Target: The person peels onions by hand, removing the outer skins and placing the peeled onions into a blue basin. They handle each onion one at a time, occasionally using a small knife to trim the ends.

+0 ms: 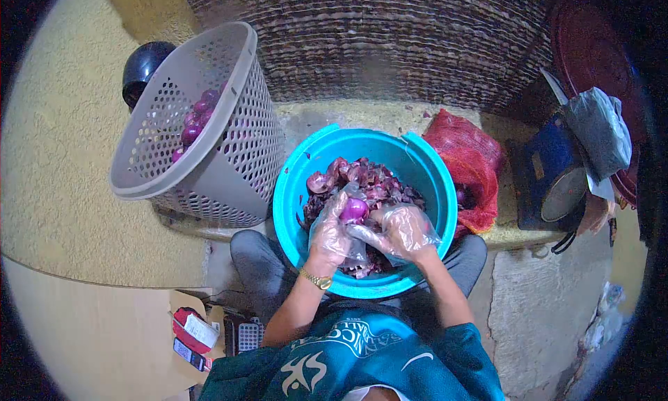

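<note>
Over a turquoise basin (pixel 290 192) both of my hands wear clear plastic gloves. My left hand (pixel 332 234), with a gold watch at the wrist, is closed around a shiny purple onion (pixel 354 210). Just right of that onion is my right hand (pixel 406 232), its fingers bent toward it; what they hold, if anything, is too small to make out. Beneath the hands, the basin holds dark red onions and loose skins (pixel 369 175).
A tall grey perforated basket (pixel 240 147) with purple onions stands at the left. Right of the basin lies a red mesh sack (pixel 465 140). Farther right are a blue scale (pixel 550 164) and a plastic bag (pixel 598 130). A wooden table (pixel 104 324) is at lower left.
</note>
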A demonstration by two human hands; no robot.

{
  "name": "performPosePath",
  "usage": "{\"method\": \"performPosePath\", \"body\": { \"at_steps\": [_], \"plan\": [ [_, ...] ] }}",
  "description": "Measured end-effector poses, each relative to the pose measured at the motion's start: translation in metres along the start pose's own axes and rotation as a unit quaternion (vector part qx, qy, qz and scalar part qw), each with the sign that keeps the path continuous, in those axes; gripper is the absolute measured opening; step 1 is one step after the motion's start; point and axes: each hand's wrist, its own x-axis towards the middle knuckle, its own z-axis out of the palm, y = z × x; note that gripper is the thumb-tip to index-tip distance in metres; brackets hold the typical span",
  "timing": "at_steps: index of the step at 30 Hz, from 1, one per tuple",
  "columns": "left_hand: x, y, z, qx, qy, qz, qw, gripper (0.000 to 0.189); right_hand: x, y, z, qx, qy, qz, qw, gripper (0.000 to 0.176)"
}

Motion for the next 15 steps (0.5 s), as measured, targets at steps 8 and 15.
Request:
{"method": "performPosePath", "body": {
  "at_steps": [8,15],
  "plan": [
    [0.004,0.022,0.017,-0.040,0.040,0.010,0.998,0.044,-0.009,0.002,-0.010,0.019,-0.033,0.073,0.997,0.047],
    [0.005,0.018,-0.002,-0.091,-0.042,-0.021,0.995,0.031,-0.001,0.004,-0.017,-0.072,0.037,0.140,0.987,0.052]
  ]
}}
